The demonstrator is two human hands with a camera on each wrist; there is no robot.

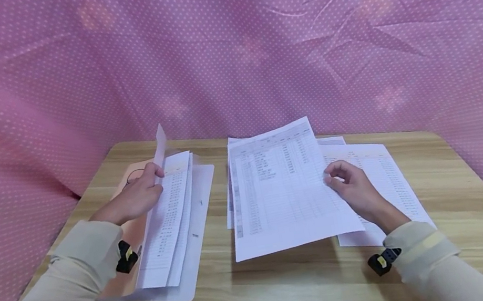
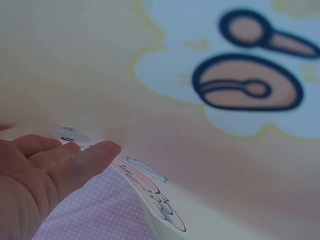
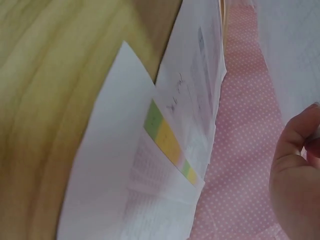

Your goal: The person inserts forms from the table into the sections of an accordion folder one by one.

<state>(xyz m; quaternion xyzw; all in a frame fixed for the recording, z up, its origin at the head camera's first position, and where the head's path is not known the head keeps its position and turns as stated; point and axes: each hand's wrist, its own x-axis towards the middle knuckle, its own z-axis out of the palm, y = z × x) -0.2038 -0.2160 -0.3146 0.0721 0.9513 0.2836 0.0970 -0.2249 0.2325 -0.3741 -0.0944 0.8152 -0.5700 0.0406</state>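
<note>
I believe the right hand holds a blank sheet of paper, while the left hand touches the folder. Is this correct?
Not quite: the sheet of paper in the right hand is not blank; the head view shows a printed table on it. The left hand does touch the folder.

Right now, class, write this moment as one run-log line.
left hand: touching folder cover | right hand: pinching printed sheet | other sheets: lying on table
</note>
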